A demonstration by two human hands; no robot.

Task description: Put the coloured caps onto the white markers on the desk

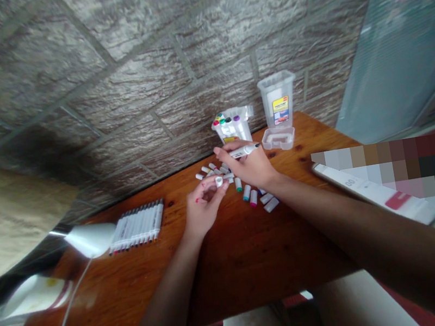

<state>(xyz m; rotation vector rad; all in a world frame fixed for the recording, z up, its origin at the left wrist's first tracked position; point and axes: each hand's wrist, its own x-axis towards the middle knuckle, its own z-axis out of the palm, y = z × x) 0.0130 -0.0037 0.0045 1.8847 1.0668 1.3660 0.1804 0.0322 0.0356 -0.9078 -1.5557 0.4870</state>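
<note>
In my right hand (254,167) lies a white marker (244,151), its dark end pointing to the right. My left hand (203,203) pinches a small white marker cap (219,181), open end toward me; red marks show on its fingers. The two hands are close together, and small pieces between them are hard to make out. Around them on the wood lie several loose caps with coloured ends, among them a green one (238,184), a teal one (247,192) and a pink one (253,198).
A row of capless markers (139,226) lies at the left beside a white lamp (91,240). Against the stone wall stand a clear case with markers (232,125) and a tall clear container (278,99), its lid (278,139) in front. A phone-like device (379,192) is at right.
</note>
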